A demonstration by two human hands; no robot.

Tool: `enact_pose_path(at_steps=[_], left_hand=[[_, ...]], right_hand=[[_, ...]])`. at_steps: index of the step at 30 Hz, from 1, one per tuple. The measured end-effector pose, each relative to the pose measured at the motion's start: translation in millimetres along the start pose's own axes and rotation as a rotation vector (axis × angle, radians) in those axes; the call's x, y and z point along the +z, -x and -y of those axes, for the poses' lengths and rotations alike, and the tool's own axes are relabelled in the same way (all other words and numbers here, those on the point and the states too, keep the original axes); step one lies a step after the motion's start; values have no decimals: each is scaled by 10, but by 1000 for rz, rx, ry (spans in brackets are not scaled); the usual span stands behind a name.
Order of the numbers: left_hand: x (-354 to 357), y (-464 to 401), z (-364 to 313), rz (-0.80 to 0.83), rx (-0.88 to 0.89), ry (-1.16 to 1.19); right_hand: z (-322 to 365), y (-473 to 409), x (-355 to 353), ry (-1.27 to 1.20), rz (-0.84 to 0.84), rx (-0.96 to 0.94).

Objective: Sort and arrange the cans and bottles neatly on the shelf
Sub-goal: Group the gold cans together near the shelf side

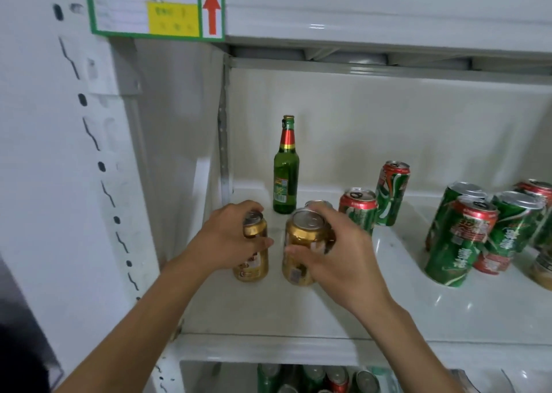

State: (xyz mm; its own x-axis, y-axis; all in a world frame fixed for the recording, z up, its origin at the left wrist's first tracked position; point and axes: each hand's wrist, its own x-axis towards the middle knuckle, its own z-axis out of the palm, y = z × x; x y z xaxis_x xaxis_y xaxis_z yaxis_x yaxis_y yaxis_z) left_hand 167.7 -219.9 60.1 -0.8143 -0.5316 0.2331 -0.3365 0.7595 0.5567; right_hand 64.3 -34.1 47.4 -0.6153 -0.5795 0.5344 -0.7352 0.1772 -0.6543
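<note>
Two bare hands reaching onto a white metal shelf (298, 309), each wrapped around a can. Left hand (230, 240) clasping a slim gold aluminium can (254, 261) from its left side, fingers curled over the rim, thumb pressed across the front; can upright, base on the shelf board near the left upright. Right hand (337, 261) gripping a wider gold aluminium can (301, 243) from the right, thumb across its front label, fingers curved round the far side; can tilted slightly toward the camera, just beside the slim one, a narrow gap between them. Behind the right hand's fingers, the silver top of another can (318, 204), mostly hidden. Further back, against the rear wall, a tall green glass bottle with a red and gold neck foil (286, 168), upright, near the two gold cans but apart from them. To the right, two red-and-green printed cans (360, 210) standing close together, the rear one taller. Well apart at the far right, a loose cluster of green and red cans (460, 237), several leaning at odd angles, touching one another. Above left, a green-bordered paper label with a yellow patch and a red upward arrow (155, 7) stuck on the white frame. On the lower shelf, tops of more green and red cans (313, 377).
</note>
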Motion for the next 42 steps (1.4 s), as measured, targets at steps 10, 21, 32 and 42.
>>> enact_pose_path(at_steps=[10, 21, 32, 42], left_hand=[[72, 38, 90, 35, -10, 26], [98, 147, 65, 150, -20, -85], [550, 384, -1216, -50, 713, 207], [2030, 449, -2713, 246, 830, 472]], right_hand=[[-326, -157, 527, -38, 56, 32], [-415, 5, 535, -190, 75, 37], [-701, 846, -701, -59, -560, 25], [-1265, 1963, -2275, 136, -872, 247]])
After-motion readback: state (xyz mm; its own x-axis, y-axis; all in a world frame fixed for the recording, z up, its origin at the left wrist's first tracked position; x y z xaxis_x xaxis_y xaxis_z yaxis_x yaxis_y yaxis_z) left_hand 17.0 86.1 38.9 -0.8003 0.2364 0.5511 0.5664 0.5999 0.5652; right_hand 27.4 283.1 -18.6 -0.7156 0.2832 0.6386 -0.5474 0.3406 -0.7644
